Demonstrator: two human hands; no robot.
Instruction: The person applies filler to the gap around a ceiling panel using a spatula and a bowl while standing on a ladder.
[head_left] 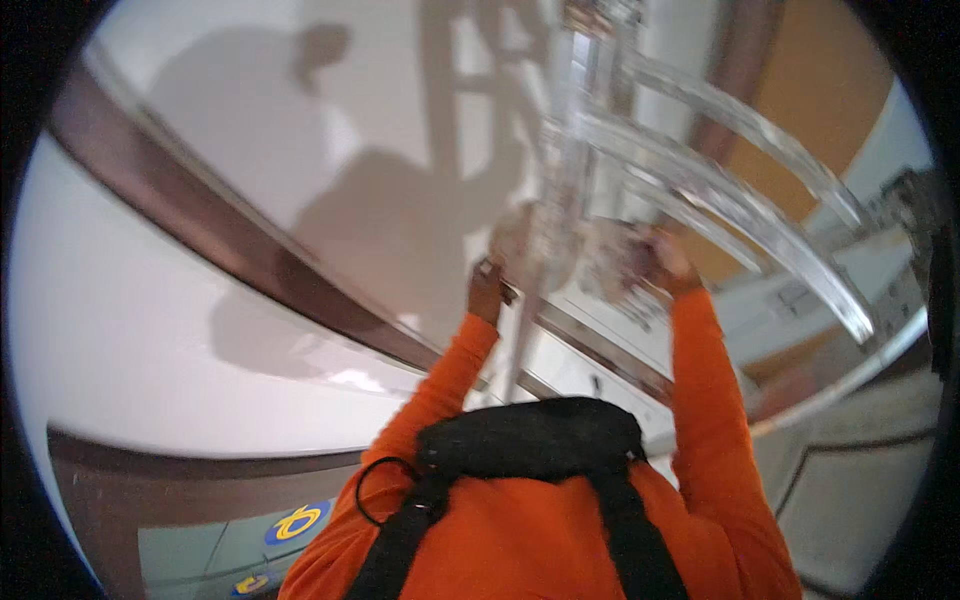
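A tall silvery frame (690, 160) with a post and several curved bars rises in front of me, its surface glossy like clear plastic wrapping. Around the lower post hangs crumpled, see-through plastic wrap (605, 260). My left hand (486, 290) is closed at the left edge of this wrap, beside the post. On the other side my right hand (675, 262) has its fingers bent round a bunch of the same film. Motion smears both hands, so single fingers are hard to make out.
A pale wall (380, 120) with shadows and a dark brown strip (230, 220) stands at the left. At the right is an orange-brown panel (815, 90). A grey-green sign (220, 555) with blue and yellow marks shows at the lower left. Black straps (530, 437) cross my chest.
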